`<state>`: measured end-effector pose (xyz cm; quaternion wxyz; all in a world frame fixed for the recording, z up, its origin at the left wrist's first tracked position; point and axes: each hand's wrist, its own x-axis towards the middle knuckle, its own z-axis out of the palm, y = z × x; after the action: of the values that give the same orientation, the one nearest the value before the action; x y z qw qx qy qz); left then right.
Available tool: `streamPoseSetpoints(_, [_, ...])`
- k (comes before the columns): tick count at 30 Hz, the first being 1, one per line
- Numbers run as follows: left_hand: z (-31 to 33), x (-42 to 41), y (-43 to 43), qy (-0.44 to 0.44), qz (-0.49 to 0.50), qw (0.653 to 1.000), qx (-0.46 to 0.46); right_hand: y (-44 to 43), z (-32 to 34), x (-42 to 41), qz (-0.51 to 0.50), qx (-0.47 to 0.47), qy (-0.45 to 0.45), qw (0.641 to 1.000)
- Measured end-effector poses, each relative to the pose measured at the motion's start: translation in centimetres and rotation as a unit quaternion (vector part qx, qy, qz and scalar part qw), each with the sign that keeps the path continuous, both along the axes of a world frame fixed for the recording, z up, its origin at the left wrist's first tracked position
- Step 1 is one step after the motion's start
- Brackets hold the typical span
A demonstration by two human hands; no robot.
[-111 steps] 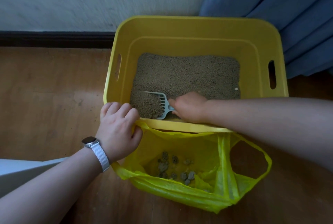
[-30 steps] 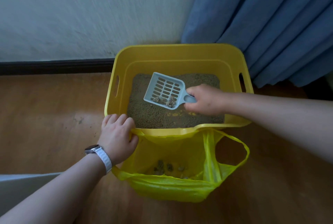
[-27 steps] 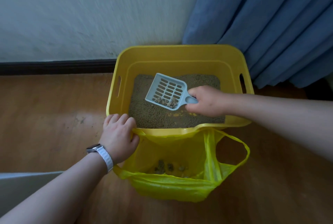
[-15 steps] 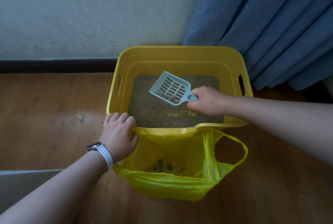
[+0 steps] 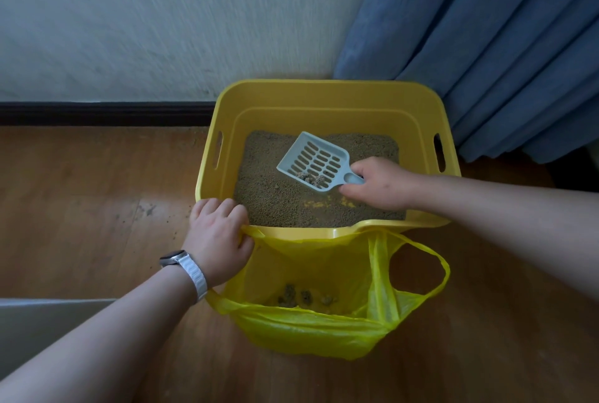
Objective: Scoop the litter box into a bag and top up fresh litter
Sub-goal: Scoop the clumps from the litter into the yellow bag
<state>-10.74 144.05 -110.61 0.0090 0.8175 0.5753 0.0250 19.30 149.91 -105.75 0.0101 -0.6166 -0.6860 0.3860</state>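
A yellow litter box (image 5: 327,94) stands on the floor against the wall, with brown litter (image 5: 269,195) inside. My right hand (image 5: 379,183) grips the handle of a pale blue slotted scoop (image 5: 316,161), held above the litter with a few clumps (image 5: 309,178) lying near its handle end. My left hand (image 5: 217,237) clasps a handle of the yellow plastic bag (image 5: 311,331) against the box's near rim. The bag hangs open in front of the box, with several clumps (image 5: 301,297) at its bottom.
A blue curtain (image 5: 492,45) hangs at the back right, touching the box's corner. A dark skirting board (image 5: 97,114) runs along the white wall. Litter grains (image 5: 146,209) are scattered on the wooden floor left of the box. A grey surface (image 5: 39,324) sits at the lower left.
My right hand has lifted the scoop out of the litter with clumps on it and tilted it slightly over the last second. My left hand has stayed on the bag handle.
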Motion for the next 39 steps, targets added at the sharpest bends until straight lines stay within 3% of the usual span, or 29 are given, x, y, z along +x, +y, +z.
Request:
streamPoseSetpoints(9, [0.3, 0.0, 0.0, -0.008, -0.004, 1.000, 0.002, -1.8, 1.4, -0.3, 0.043, 0.046, 0.010, 0.998])
streamPoseSetpoints(12, [0.4, 0.0, 0.0, -0.002, -0.012, 1.000, -0.003, -3.3, 2.4, -0.6, 0.132, 0.089, -0.070, 0.985])
streamPoseSetpoints(15, [0.5, -0.2, 0.0, 0.008, -0.021, 1.000, -0.012, -5.4, 1.3, 0.1, 0.306, 0.309, -0.108, 0.894])
streamPoseSetpoints(18, [0.5, -0.2, 0.0, 0.005, -0.020, 1.000, -0.012, -7.0, -0.6, 1.3, 0.403, 0.394, -0.061, 0.824])
streamPoseSetpoints(26, [0.5, -0.2, 0.0, -0.005, -0.021, 1.000, -0.008, -6.9, -0.8, 1.1, 0.414, 0.517, -0.035, 0.748])
streamPoseSetpoints(32, [0.6, -0.2, 0.0, -0.010, -0.023, 1.000, -0.013, -6.0, 0.0, 0.0, 0.438, 0.535, -0.012, 0.723])
streamPoseSetpoints(39, [0.6, -0.2, -0.1, -0.012, -0.018, 1.000, -0.012, -6.1, -0.8, 0.7, 0.444, 0.517, -0.014, 0.731])
